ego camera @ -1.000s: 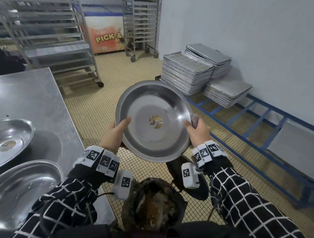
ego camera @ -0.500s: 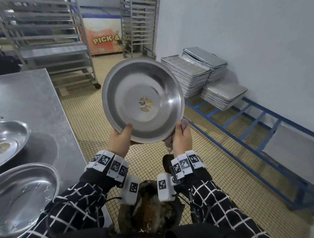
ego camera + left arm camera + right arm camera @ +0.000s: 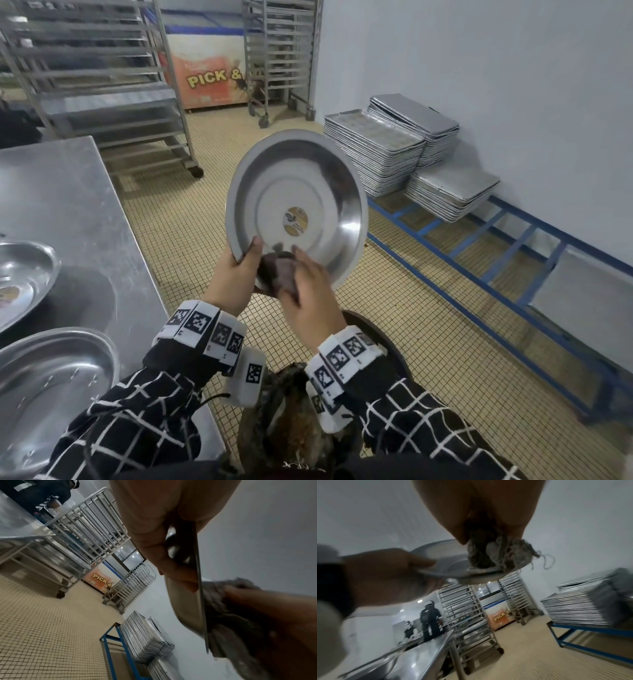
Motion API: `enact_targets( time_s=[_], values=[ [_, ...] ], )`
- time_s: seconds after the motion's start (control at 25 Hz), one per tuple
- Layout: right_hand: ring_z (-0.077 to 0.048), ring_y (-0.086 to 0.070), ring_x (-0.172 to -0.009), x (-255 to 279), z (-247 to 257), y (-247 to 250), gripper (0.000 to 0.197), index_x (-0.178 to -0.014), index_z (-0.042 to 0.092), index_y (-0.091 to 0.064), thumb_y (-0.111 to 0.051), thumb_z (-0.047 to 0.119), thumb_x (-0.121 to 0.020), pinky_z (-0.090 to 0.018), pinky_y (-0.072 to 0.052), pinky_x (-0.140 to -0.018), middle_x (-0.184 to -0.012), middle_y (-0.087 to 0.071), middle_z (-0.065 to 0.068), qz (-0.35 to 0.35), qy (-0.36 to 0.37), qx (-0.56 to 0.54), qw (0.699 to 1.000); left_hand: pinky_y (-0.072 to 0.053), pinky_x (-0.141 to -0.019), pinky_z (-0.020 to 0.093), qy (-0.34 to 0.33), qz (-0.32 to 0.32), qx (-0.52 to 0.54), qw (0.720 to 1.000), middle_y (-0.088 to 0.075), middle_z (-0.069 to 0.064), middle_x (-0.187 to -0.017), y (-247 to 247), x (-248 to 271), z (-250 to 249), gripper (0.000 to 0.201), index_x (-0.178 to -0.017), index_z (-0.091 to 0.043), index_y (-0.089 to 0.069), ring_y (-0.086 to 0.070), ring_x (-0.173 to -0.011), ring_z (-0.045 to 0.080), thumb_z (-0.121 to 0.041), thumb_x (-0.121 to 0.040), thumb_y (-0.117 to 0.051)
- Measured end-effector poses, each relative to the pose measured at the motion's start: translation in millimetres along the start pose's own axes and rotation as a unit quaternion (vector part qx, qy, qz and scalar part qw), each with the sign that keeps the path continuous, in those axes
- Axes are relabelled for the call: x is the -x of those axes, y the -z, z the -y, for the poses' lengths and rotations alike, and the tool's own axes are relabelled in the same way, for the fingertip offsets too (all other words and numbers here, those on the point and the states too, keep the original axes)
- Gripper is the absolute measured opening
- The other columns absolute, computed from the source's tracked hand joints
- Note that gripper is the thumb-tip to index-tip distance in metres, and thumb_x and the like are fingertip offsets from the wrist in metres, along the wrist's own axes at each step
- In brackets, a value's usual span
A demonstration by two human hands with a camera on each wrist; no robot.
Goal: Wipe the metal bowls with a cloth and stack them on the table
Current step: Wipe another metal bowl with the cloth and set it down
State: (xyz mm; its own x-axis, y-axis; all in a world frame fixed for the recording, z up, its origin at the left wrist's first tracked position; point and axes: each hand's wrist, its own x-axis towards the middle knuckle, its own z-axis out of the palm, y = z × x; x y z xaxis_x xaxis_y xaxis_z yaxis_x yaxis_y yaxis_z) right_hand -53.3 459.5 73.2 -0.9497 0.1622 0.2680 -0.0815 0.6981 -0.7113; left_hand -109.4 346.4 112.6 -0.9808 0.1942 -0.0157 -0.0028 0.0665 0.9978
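Observation:
I hold a round metal bowl [image 3: 308, 192] upright in the air, its inside with a gold sticker facing me. My left hand [image 3: 236, 274] grips its lower left rim, thumb inside. The left wrist view shows the bowl [image 3: 187, 608] edge-on with my fingers [image 3: 164, 561] curled behind it. My right hand [image 3: 305, 284] holds a grey frayed cloth [image 3: 279, 274] against the bowl's lower inside edge. In the right wrist view the cloth [image 3: 498, 553] is bunched in my fingers against the bowl [image 3: 447, 566]. Two more metal bowls [image 3: 20, 274] [image 3: 44, 387] lie on the steel table [image 3: 68, 205] at left.
Stacks of metal baking trays [image 3: 387, 154] sit on a low blue frame [image 3: 479, 274] along the right wall. Wheeled tray racks [image 3: 102, 85] stand behind the table. A dark bin [image 3: 294, 428] is at my feet. People [image 3: 429, 619] stand at the table's far end.
The bowl has come down and to the right. My right hand has left the rim's right side and now holds the cloth inside the bowl's lower edge, beside my left hand.

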Motion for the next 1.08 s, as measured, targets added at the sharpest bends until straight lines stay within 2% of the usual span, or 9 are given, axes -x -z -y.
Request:
enact_targets(
  time_s=[0.12,0.28,0.44,0.56,0.68,0.76,0.92,1.0,1.08],
  values=[
    [-0.008,-0.011,-0.145,9,-1,-18,0.059,-0.151,0.024,-0.017,-0.027,0.048,-0.098,-0.031,-0.015,-0.119,-0.157,-0.019,0.004,0.047,0.089,0.075,0.992,-0.049,-0.055,0.009,0.004,0.003,0.05,0.999,-0.066,-0.005,-0.09,0,0,-4,0.025,-0.114,-0.014,-0.055,-0.066,-0.074,0.001,-0.03,-0.099,-0.044],
    [-0.016,-0.013,-0.145,4,-30,-8,0.068,-0.152,0.02,-0.013,-0.001,0.055,-0.095,-0.039,-0.014,-0.119,-0.158,-0.016,0.0,0.033,0.016,0.252,0.967,-0.047,-0.061,0.01,-0.008,-0.001,0.056,0.998,-0.064,-0.007,-0.093,8,1,-6,0.012,-0.1,-0.026,-0.054,-0.062,-0.089,0.009,-0.031,-0.099,-0.044],
    [-0.02,-0.008,-0.146,-6,-51,3,0.064,-0.152,0.018,-0.009,-0.007,0.047,-0.095,-0.042,-0.007,-0.119,-0.158,-0.014,-0.005,0.035,-0.035,0.298,0.953,-0.047,-0.062,0.012,-0.02,0.006,0.029,0.999,-0.063,-0.008,-0.093,6,3,-1,0.018,-0.107,-0.021,-0.055,-0.062,-0.089,0.011,-0.032,-0.099,-0.043],
    [-0.014,-0.014,-0.145,1,-32,-9,0.061,-0.151,0.022,-0.016,-0.019,0.048,-0.096,-0.043,-0.02,-0.117,-0.157,-0.022,0.0,0.05,0.037,0.183,0.981,-0.044,-0.061,0.004,-0.034,-0.003,0.01,0.999,-0.059,-0.014,-0.094,1,2,1,0.021,-0.116,-0.02,-0.049,-0.057,-0.083,-0.002,-0.032,-0.1,-0.042],
    [-0.01,-0.009,-0.146,16,-9,-21,0.063,-0.151,0.026,-0.014,-0.018,0.054,-0.096,-0.04,-0.017,-0.118,-0.158,-0.018,0.004,0.06,0.089,0.121,0.987,-0.049,-0.052,0.011,-0.038,-0.011,0.043,0.998,-0.062,-0.009,-0.085,-3,-1,-1,0.023,-0.118,-0.018,-0.052,-0.061,-0.061,-0.007,-0.029,-0.1,-0.042],
    [-0.01,-0.007,-0.146,23,-7,-22,0.064,-0.151,0.027,-0.015,-0.009,0.057,-0.096,-0.039,-0.014,-0.118,-0.158,-0.017,0.006,0.044,0.091,0.124,0.987,-0.049,-0.053,0.01,-0.043,-0.02,0.052,0.998,-0.062,-0.01,-0.087,-4,-1,-2,0.022,-0.118,-0.018,-0.052,-0.061,-0.062,-0.011,-0.028,-0.1,-0.043],
    [-0.019,-0.014,-0.145,24,-38,-17,0.065,-0.146,0.024,-0.033,0.002,0.051,-0.097,-0.045,-0.019,-0.117,-0.156,-0.024,0.002,-0.023,0.009,0.216,0.976,-0.043,-0.062,0.001,-0.061,-0.023,0.051,0.997,-0.061,-0.015,-0.094,-2,0,-3,0.021,-0.117,-0.018,-0.053,-0.058,-0.079,-0.008,-0.027,-0.1,-0.043],
    [-0.023,-0.004,-0.146,20,-56,-9,0.062,-0.145,0.019,-0.033,-0.004,0.048,-0.098,-0.046,-0.015,-0.118,-0.157,-0.014,-0.001,-0.059,-0.038,0.221,0.973,-0.043,-0.06,0.003,-0.056,-0.012,0.039,0.998,-0.061,-0.013,-0.091,-2,2,-2,0.021,-0.113,-0.018,-0.054,-0.057,-0.079,-0.003,-0.029,-0.1,-0.043],
    [-0.023,0.011,-0.145,13,-69,3,0.056,-0.148,0.017,-0.018,-0.012,0.044,-0.099,-0.043,-0.007,-0.119,-0.156,0.009,0.001,-0.084,-0.09,0.193,0.974,-0.043,-0.057,0.005,-0.043,-0.003,0.04,0.998,-0.061,-0.011,-0.086,-4,5,1,0.019,-0.103,-0.018,-0.057,-0.058,-0.073,-0.002,-0.03,-0.1,-0.043]
  ],
)
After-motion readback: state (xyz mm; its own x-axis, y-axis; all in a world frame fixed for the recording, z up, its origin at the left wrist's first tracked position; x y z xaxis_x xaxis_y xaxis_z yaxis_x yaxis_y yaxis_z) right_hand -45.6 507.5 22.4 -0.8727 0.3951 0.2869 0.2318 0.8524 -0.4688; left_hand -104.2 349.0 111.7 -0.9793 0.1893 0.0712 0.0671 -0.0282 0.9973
